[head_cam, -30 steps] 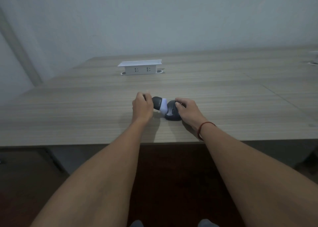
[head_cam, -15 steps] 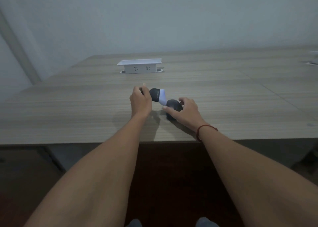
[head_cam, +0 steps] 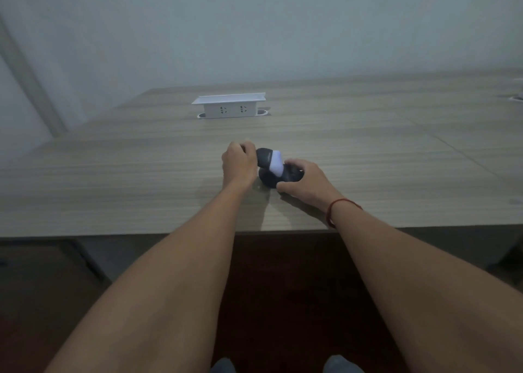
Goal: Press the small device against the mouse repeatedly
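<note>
Both hands on the dark handheld device [head_cam: 273,165], well in front of the socket box [head_cam: 229,108].
Your left hand [head_cam: 239,163] curls round its upper end; your right hand [head_cam: 304,181] clamps the rounded base against the table [head_cam: 113,180], fingers wrapped, likely to steady it.

Grey-brown wood-grain tabletop [head_cam: 113,180], streaks running side to side. Dark grey rounded device w/ pale lilac-white band [head_cam: 273,164] nr front edge. White plastic socket box [head_cam: 229,107] twd back edge, dark slots. Thin red string bracelet [head_cam: 338,207]. Wall [head_cam: 254,27] pale grey-blue.
</note>
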The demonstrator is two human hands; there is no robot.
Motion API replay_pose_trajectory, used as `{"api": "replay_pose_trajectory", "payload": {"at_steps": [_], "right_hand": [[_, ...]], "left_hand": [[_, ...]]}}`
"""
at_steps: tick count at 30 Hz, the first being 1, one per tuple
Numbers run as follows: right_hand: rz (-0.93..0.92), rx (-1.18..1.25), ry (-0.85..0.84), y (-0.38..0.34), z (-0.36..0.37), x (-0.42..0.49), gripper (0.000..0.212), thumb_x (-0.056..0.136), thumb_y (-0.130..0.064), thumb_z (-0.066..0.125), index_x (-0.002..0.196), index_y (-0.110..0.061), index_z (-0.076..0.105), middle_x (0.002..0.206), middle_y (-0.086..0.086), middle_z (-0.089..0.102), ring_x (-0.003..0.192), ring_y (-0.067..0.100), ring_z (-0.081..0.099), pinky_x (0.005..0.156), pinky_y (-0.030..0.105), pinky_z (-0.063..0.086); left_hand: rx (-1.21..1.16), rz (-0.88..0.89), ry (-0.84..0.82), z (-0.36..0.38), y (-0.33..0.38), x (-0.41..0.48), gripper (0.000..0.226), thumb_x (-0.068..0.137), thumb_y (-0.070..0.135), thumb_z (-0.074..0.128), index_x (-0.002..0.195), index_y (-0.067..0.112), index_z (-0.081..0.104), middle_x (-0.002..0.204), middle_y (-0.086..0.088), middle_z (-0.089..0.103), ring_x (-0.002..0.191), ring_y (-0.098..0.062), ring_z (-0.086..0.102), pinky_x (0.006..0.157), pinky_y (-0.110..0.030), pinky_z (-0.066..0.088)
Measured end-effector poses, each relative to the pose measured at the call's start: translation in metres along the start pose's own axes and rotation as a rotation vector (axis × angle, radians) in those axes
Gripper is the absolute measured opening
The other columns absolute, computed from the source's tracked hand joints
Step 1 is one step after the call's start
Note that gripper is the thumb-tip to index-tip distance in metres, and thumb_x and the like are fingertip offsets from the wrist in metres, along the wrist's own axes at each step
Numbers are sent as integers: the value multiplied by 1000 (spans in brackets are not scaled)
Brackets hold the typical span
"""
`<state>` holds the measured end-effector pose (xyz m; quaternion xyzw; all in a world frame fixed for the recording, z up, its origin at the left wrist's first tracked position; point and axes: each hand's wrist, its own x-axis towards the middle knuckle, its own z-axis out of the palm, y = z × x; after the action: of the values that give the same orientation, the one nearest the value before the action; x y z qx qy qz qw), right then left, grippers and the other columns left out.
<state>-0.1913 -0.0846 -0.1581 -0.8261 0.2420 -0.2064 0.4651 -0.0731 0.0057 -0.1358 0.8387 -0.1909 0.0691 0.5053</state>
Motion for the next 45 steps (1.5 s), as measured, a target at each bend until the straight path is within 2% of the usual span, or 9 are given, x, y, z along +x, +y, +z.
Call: {"api": "replay_pose_trajectory", "payload": {"at_steps": [7, 11, 15, 19, 23, 28, 33, 37, 45], "right_hand": [[37, 58, -28, 1, -4, 1, 72, 67, -12, 80, 134, -19, 53, 125, 0, 55, 110, 17, 55, 93, 33, 53], [62, 73, -5, 1, 1, 3, 84, 46, -31, 80, 127, -29, 57, 121, -4, 60, 110, 19, 59, 94, 42, 53], [42, 94, -46, 0, -3, 0, 76, 64, -8, 81, 133, -18, 53, 124, -1, 56, 113, 20, 55, 94, 37, 53], [50, 144, -106, 0, -11, -1, 68, 69, 5, 75, 132, -12, 54, 124, 6, 54, 96, 14, 57, 52, 8, 50], [63, 200, -141, 0, -14, 0, 62, 71, 12, 69, 128, -11, 57, 125, 14, 51, 79, 10, 55, 44, 8, 46], [27, 144, -118, 0, -13, -1, 74, 64, -14, 88, 130, -17, 56, 123, 1, 53, 101, 13, 55, 75, 13, 45], [7, 152, -109, 2, -12, -2, 77, 67, -20, 87, 135, -14, 52, 123, 1, 54, 107, 11, 54, 67, 6, 41], [12, 105, -124, 1, -14, -1, 79, 67, -23, 86, 137, -15, 51, 130, 2, 55, 110, 11, 50, 87, 17, 38], [6, -28, -186, -1, -18, 4, 75, 74, -23, 81, 140, -17, 46, 138, 3, 52, 118, 13, 48, 96, 21, 31]], "left_hand": [[74, -181, 121, -9, -14, 1, 40, 99, 24, 32, 111, -5, 57, 116, -25, 61, 104, -40, 59, 85, -42, 48], [-32, -7, 76, -9, -1, -9, 40, 102, 27, 35, 105, -5, 59, 101, -17, 60, 85, -24, 51, 69, -29, 33], [-3, 56, 15, 0, -4, -14, 39, 100, 28, 36, 102, -3, 60, 106, -23, 64, 97, -35, 59, 75, -35, 42], [-115, -274, 159, -8, -10, -2, 41, 100, 27, 39, 114, -6, 57, 117, -22, 62, 108, -36, 59, 81, -35, 44], [-236, -298, 71, -4, -2, 2, 41, 97, 35, 48, 106, -3, 59, 108, -20, 65, 84, -26, 57, 68, -30, 38], [-143, -345, 78, 1, -6, 1, 37, 95, 25, 47, 106, -6, 63, 113, -22, 67, 104, -38, 63, 84, -38, 50], [-91, -384, 128, -12, -12, 4, 42, 98, 25, 37, 115, -7, 60, 121, -24, 62, 109, -40, 60, 92, -43, 50], [-30, -210, 83, -14, -4, -1, 44, 99, 23, 32, 111, -10, 59, 118, -27, 62, 108, -39, 58, 86, -41, 45], [-24, -112, 126, -21, -12, 1, 40, 101, 26, 31, 96, -3, 57, 100, -20, 59, 88, -30, 54, 71, -36, 38]]}}
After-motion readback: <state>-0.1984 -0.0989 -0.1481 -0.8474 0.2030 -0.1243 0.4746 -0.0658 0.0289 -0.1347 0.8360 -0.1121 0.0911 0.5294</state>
